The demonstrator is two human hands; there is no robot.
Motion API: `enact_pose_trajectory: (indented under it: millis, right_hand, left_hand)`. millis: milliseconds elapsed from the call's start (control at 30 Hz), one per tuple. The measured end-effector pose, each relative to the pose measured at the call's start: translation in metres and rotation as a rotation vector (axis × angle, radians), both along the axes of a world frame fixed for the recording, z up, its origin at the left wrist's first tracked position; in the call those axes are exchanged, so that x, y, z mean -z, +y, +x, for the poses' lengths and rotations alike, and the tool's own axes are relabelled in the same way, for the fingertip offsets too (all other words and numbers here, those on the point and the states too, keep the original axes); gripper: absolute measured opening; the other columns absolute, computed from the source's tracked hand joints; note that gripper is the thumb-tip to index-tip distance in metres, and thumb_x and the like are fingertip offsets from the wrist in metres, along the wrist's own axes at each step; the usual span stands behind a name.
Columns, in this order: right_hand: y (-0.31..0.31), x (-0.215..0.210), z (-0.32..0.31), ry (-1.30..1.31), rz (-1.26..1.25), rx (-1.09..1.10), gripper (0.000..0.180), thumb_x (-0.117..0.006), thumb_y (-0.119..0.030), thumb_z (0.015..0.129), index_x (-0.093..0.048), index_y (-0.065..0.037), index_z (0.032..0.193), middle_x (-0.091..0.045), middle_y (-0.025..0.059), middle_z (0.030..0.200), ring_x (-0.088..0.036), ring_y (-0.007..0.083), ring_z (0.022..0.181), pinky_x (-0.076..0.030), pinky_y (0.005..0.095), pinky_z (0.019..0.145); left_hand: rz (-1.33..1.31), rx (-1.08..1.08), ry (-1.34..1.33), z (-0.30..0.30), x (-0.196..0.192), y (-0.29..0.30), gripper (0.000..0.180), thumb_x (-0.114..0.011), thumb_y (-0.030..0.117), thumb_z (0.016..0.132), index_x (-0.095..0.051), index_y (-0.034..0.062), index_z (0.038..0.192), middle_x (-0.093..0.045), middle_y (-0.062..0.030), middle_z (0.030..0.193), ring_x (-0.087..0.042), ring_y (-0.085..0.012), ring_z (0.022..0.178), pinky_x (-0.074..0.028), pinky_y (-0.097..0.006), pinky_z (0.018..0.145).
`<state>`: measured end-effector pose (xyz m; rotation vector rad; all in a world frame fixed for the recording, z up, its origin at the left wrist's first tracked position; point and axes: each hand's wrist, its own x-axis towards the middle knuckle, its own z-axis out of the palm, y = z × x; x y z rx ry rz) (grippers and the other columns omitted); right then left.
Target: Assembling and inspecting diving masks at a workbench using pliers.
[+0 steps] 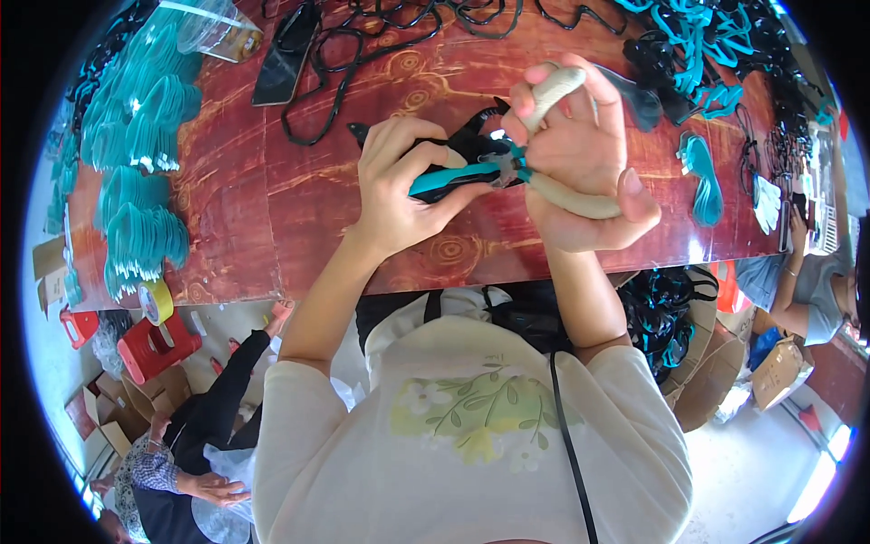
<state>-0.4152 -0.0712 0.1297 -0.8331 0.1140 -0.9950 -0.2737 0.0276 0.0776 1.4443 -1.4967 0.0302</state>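
Over the middle of the table, my left hand [399, 186] wraps round a black-and-teal moulded piece [444, 179]. Its kind is hard to make out, as my fingers cover much of it. Dark pointed ends stick out beyond my knuckles. In my right hand [584, 150] is a pair of pliers [575, 195] with cream-wrapped handles, spread wide apart. My fingers curl over the upper handle, and the thumb lies along the lower one. The pliers' small teal-and-metal head meets the right end of the black-and-teal piece, next to a clear bit there.
Stacked teal loops [145, 240] line the table's left side. A clear tub [217, 32], a phone [288, 54] and black cords [340, 86] lie behind. One teal bundle [702, 181] and a black-and-teal pile [707, 54] are right. Other people sit at both sides.
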Motion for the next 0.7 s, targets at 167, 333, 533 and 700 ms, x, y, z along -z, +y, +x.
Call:
enact_pose_trajectory:
  millis: [167, 333, 533, 700]
  right_hand:
    - [0.009, 0.013, -0.001, -0.078, -0.268, -0.008, 0.1, -0.067, -0.056, 0.073, -0.029, 0.001, 0.145, -0.044, 0.0176, 0.13, -0.05, 0.0242, 0.108, -0.042, 0.0381, 0.092]
    - [0.018, -0.003, -0.01, 0.152, -0.23, 0.007, 0.107, -0.063, -0.058, 0.072, -0.02, 0.002, 0.149, -0.041, 0.0203, 0.137, -0.043, 0.0332, 0.129, -0.031, 0.0466, 0.111]
    - [0.007, 0.006, -0.003, 0.111, -0.124, 0.04, 0.106, -0.064, -0.061, 0.07, -0.025, 0.0, 0.148, -0.042, 0.0203, 0.136, -0.049, 0.0271, 0.115, -0.038, 0.0385, 0.096]
    - [0.007, -0.011, 0.006, 0.185, -0.378, 0.046, 0.114, -0.073, -0.053, 0.067, -0.015, 0.003, 0.148, -0.032, 0.0199, 0.141, -0.043, 0.0266, 0.121, -0.035, 0.0395, 0.101]
  left_hand:
    - [0.039, 0.002, 0.024, -0.001, -0.003, 0.003, 0.035, -0.087, 0.03, 0.056, -0.065, 0.0102, 0.074, -0.059, -0.0042, 0.087, -0.056, -0.0251, 0.081, -0.037, -0.037, 0.073]
    - [0.04, -0.008, 0.038, -0.005, 0.002, 0.006, 0.034, -0.086, 0.032, 0.058, -0.065, 0.0102, 0.074, -0.058, -0.0037, 0.087, -0.055, -0.0251, 0.082, -0.037, -0.036, 0.073]
    - [0.045, -0.017, 0.012, 0.005, 0.004, -0.008, 0.036, -0.086, 0.033, 0.057, -0.065, 0.0095, 0.075, -0.058, -0.0044, 0.088, -0.055, -0.0258, 0.083, -0.037, -0.037, 0.074]
    - [-0.003, -0.045, -0.053, 0.014, -0.024, -0.011, 0.038, -0.086, 0.031, 0.056, -0.062, 0.0101, 0.076, -0.058, -0.0086, 0.093, -0.057, -0.0303, 0.088, -0.04, -0.041, 0.077]
